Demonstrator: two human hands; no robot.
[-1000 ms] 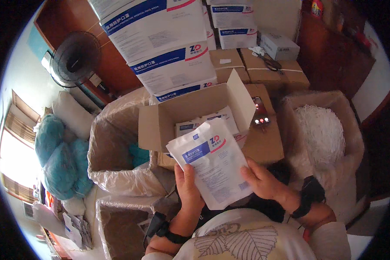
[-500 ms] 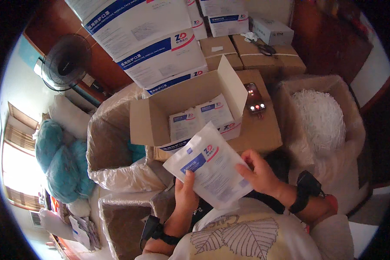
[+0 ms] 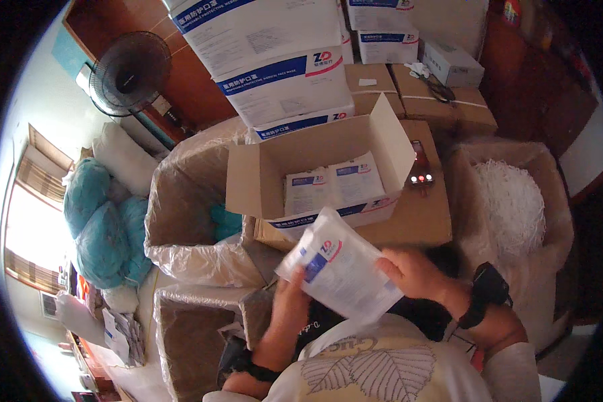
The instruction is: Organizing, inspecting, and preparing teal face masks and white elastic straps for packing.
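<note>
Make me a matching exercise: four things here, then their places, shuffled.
1. White rectangular packet with blue patch
2. Black round-caged fan
3. Black rectangular phone with lit screen
4. Heap of white cords

A. Inside the plastic-lined brown box at right
B. Between the left hand and right hand
C. On the brown cardboard carton, beside the open white box
D. At the picture's upper left

Pairs: 1-B, 2-D, 3-C, 4-A

Single wide fisheye view from the head, facing down and forward, near both hands (image 3: pixel 414 273)
</note>
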